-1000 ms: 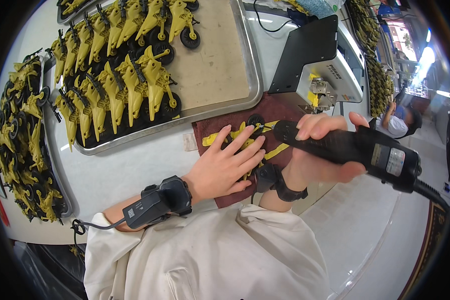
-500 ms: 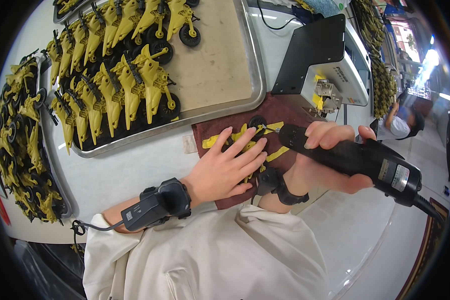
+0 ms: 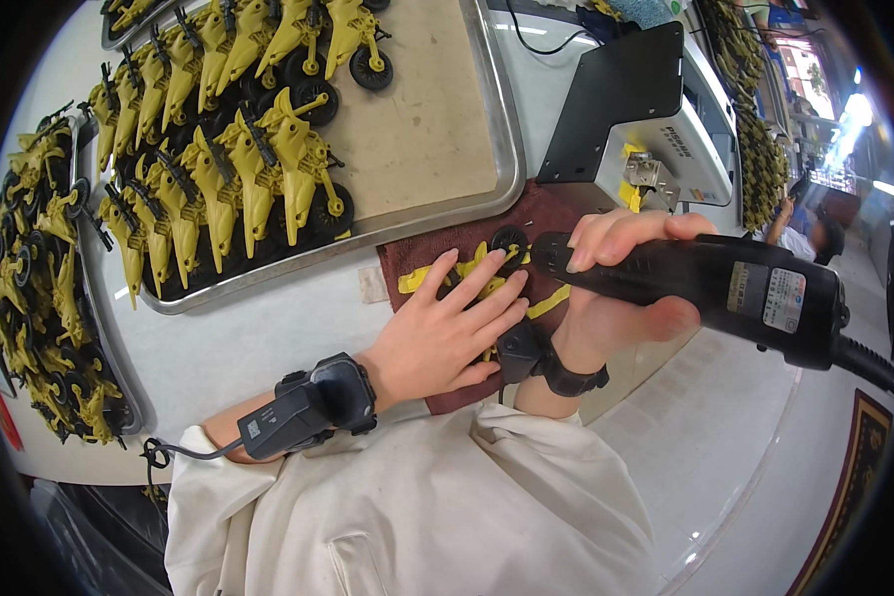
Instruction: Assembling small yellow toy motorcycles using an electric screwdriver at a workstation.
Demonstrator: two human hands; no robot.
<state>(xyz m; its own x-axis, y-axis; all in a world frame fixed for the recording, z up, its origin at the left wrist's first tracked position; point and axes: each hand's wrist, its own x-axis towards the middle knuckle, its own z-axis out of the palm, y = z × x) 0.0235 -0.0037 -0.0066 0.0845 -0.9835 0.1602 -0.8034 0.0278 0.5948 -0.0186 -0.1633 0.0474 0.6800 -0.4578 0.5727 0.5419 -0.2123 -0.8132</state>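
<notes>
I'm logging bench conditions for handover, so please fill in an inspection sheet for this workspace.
Surface: white tabletop, with a maroon cloth beneath the work.
Job's things: yellow wheeled piece, partly hidden; black handheld power tool.
Clutter: metal tray with rows of similar pieces; heaped pieces farther left; boxy machine.
Hands: left hand spread over the wheeled piece; right hand gripping the tool.
Cables: tool cable trails right; thin cable leaves the left wrist device.
Surroundings: person in white at far right, blurred.
</notes>
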